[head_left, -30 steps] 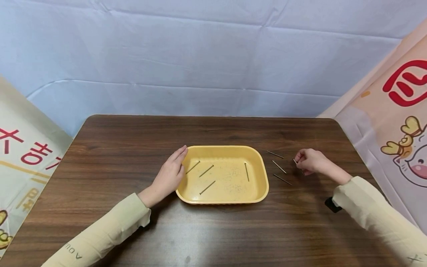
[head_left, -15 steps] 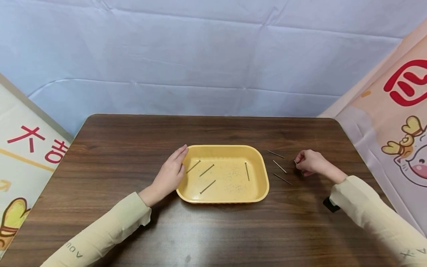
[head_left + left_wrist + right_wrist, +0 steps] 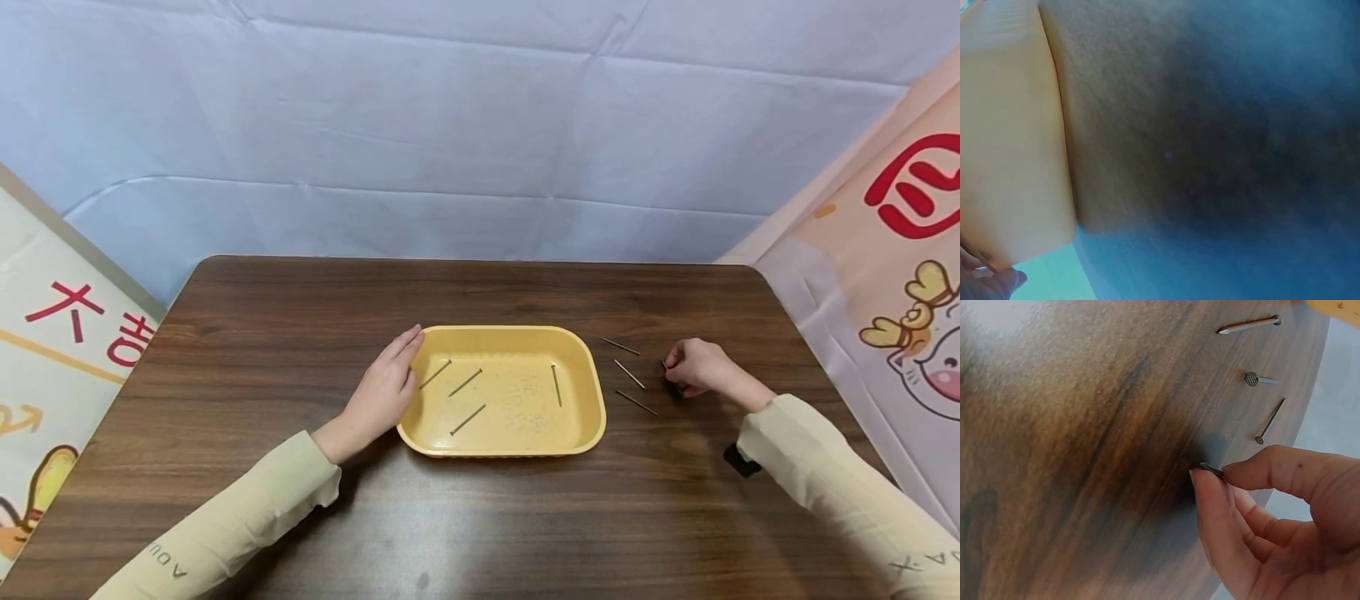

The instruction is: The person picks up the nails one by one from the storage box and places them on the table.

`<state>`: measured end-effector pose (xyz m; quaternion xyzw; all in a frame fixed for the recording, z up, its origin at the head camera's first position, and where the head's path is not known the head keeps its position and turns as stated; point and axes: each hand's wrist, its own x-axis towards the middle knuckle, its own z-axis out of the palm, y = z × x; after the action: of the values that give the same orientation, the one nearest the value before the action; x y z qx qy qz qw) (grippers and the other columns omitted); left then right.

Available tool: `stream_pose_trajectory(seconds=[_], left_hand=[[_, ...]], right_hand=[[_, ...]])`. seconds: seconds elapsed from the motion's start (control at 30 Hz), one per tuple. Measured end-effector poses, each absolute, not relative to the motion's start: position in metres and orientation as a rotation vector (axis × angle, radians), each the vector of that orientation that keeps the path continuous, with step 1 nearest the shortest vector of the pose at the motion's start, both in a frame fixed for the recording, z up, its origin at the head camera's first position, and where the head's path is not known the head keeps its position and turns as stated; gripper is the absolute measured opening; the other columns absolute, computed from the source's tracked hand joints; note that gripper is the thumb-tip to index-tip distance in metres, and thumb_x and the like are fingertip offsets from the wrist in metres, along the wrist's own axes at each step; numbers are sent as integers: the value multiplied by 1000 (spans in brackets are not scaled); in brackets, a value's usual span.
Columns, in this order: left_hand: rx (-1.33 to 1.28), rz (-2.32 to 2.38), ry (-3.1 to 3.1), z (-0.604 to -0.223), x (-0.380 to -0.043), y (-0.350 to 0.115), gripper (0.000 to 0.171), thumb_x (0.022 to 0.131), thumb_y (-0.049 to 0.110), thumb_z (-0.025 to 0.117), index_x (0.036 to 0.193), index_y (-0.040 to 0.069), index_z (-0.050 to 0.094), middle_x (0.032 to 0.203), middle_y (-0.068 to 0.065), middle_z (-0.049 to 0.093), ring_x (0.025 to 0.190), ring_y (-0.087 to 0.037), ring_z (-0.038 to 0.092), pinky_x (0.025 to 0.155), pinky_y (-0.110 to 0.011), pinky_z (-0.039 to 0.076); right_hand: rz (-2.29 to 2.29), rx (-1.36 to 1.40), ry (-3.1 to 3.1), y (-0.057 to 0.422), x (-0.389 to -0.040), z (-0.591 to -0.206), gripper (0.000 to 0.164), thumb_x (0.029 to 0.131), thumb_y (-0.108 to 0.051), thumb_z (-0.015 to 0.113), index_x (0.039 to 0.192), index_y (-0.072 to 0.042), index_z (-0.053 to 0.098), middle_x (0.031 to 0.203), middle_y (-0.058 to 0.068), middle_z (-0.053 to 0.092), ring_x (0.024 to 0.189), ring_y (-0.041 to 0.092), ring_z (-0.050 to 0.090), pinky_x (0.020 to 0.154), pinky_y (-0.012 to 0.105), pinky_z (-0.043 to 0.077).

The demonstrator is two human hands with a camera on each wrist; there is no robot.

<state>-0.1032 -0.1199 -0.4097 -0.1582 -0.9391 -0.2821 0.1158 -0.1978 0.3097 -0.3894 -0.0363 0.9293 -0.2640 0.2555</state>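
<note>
A yellow tray sits on the brown table with several nails lying in it. My left hand rests against the tray's left rim, its fingers extended along that side. To the right of the tray, my right hand pinches a nail between thumb and index finger, low over the table. Much of this nail is hidden by the fingers. Between that hand and the tray lie three loose nails, one with its patterned head turned toward the right wrist camera.
The wooden table reaches back to a pale cloth backdrop. Printed banners hang on the left and right sides. A small black object shows under the right cuff.
The right hand stays near the same spot, its wrist and sleeve shifting slightly left. The left hand and tray hardly move. The left banner sits differently in view.
</note>
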Motion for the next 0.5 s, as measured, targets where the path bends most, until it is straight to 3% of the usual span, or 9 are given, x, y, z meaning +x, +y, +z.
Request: stream_pose_trajectory(seconds=[0.5], left_hand=[[-465, -824, -2751, -410, -103, -121, 47, 84, -5, 49, 131, -9, 42, 139, -17, 40, 127, -28, 38, 104, -39, 32]], right_hand=[[-683, -112, 2529, 307, -200, -372, 17, 82, -8, 56, 88, 7, 52, 69, 9, 57, 58, 11, 58, 53, 31, 55]])
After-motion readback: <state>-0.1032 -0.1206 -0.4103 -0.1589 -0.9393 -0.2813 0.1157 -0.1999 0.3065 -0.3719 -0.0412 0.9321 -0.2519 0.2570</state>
